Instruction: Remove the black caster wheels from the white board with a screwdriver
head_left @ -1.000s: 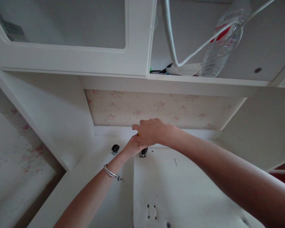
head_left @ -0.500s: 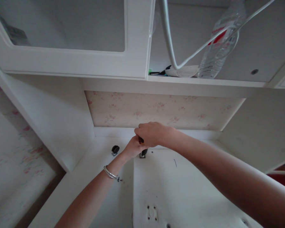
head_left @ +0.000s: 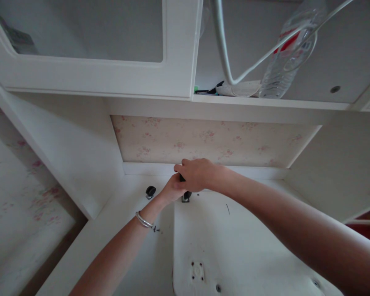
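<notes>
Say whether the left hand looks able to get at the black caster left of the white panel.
Probably yes: nothing visible stands between the left hand and that black caster. The hand is close against the right hand and a dark object, so may need freeing first.

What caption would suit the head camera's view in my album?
Right hand and left hand meet at a mostly hidden dark object, near a black caster on a white panel.

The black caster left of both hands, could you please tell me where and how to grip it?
Probably by its rounded wheel, pinched from above and the left: it seems to rise over the metal mount, while the left hand is close on the right.
</notes>
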`<state>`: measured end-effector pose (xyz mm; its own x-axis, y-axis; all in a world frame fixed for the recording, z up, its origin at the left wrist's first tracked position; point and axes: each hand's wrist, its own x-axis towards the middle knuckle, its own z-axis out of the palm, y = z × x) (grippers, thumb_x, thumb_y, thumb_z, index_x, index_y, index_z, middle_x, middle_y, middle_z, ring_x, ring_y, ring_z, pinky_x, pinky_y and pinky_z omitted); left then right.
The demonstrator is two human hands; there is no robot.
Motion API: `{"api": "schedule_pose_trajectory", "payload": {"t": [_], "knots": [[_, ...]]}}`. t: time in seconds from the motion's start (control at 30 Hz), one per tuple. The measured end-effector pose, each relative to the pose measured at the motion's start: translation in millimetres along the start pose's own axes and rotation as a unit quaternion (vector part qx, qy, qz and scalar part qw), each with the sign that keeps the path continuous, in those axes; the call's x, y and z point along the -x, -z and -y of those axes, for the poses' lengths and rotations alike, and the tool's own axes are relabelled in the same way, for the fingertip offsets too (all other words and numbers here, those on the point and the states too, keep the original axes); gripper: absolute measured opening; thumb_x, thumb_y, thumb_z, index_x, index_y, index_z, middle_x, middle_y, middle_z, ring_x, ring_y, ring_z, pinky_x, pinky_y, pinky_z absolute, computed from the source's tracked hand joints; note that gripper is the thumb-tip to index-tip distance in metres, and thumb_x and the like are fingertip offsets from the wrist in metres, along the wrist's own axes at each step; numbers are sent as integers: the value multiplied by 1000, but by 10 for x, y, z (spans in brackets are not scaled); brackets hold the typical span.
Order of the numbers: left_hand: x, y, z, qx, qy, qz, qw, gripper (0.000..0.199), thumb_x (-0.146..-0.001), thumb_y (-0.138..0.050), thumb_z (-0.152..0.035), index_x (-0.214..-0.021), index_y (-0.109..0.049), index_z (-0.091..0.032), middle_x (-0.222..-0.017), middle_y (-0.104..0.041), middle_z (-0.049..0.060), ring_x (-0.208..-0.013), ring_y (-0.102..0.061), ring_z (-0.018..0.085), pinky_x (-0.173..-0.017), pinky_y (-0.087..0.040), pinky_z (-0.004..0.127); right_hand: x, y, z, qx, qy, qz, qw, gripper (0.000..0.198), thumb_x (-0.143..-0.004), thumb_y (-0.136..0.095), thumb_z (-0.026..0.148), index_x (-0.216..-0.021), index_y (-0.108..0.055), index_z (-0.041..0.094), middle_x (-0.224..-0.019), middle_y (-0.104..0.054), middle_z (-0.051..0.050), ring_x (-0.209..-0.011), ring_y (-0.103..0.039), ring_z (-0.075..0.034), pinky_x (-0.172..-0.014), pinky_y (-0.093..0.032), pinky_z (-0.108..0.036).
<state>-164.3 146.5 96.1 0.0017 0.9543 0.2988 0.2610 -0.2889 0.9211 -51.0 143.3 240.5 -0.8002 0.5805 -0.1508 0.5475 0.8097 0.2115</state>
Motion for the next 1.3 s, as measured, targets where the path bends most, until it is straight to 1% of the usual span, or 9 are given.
{"api": "schedule_pose_trajectory", "payload": {"t": [0.1, 0.27, 0.37, 0.47, 0.67, 0.83, 0.9, 1.0, 1.3], "knots": [[-3, 18, 19, -11, 12, 19, 1000, 23, -66, -75, -29, -82, -70, -14, -83, -75, 7, -84, -67, 25, -69, -51, 31, -21, -38, -2, -6, -13, -15, 1000, 36, -88, -48, 28, -117, -60, 11, -106, -65, -21, -96, -64, -35, -71, -49, -44], [187, 116, 110, 3, 16, 31, 999, 45, -67, -78, -31, -107, -63, -16, -101, -71, 8, -91, -65, 22, -80, -52, 32, 36, -50, -110, -34, 40, -20, 998, 24, -78, -56, 19, -99, -67, 17, -104, -67, -12, -85, -65, -25, -63, -44, -32], [431, 191, 265, -2, 27, -10, 1000, 55, -68, -78, -30, -118, -57, -18, -111, -65, 9, -98, -60, 19, -89, -49, 34, 134, -74, -211, -79, 57, -56, 994, 26, -78, -53, 15, -101, -65, 20, -110, -65, -8, -89, -63, -22, -66, -43, -30], [699, 247, 423, -21, 51, -51, 997, 44, -72, -74, -30, -111, -60, -19, -114, -62, 9, -91, -59, 17, -87, -49, 34, 255, -128, -312, -127, 51, -107, 985, 29, -77, -51, 12, -101, -64, 21, -109, -65, -7, -92, -62, -21, -72, -43, -30], [1198, 204, 409, -46, 122, -154, 979, 28, -82, -63, -40, -99, -65, -18, -88, -64, 4, -74, -57, 16, -72, -45, 29, 605, -376, -443, -202, -13, -190, 961, 20, -87, -49, 18, -100, -64, 23, -106, -65, -4, -85, -61, -18, -76, -43, -32], [1508, 6, 240, 139, 221, -199, 945, 32, -76, -69, -47, -89, -72, -17, -65, -60, 0, -63, -53, 15, -62, -42, 25, 959, -951, -269, -352, -122, -287, 883, 15, -91, -53, 26, -105, -60, 26, -107, -63, -2, -84, -61, -15, -75, -49, -30], [1550, -62, 203, 237, 235, -218, 917, 30, -73, -74, -44, -85, -73, -17, -67, -63, 1, -62, -51, 12, -61, -43, 24, 1079, -1258, -91, -420, -150, -339, 829, 18, -93, -52, 29, -109, -58, 28, -112, -61, -3, -83, -61, -14, -64, -52, -25], [1537, -130, 175, 347, 255, -253, 866, 28, -66, -82, -36, -85, -76, -16, -82, -69, 5, -66, -54, 11, -62, -46, 22, 1230, -1675, 233, -450, -171, -405, 777, 23, -92, -54, 28, -115, -56, 30, -120, -58, -5, -102, -62, -16, -76, -57, -27], [1454, -253, 129, 405, 265, -289, 826, 24, -67, -83, -28, -84, -76, -13, -90, -71, 8, -68, -57, 10, -61, -51, 20, 1467, -2240, 831, -372, -201, -547, 722, 32, -83, -62, 14, -113, -60, 25, -110, -66, -11, -95, -69, -23, -73, -62, -29]]}}
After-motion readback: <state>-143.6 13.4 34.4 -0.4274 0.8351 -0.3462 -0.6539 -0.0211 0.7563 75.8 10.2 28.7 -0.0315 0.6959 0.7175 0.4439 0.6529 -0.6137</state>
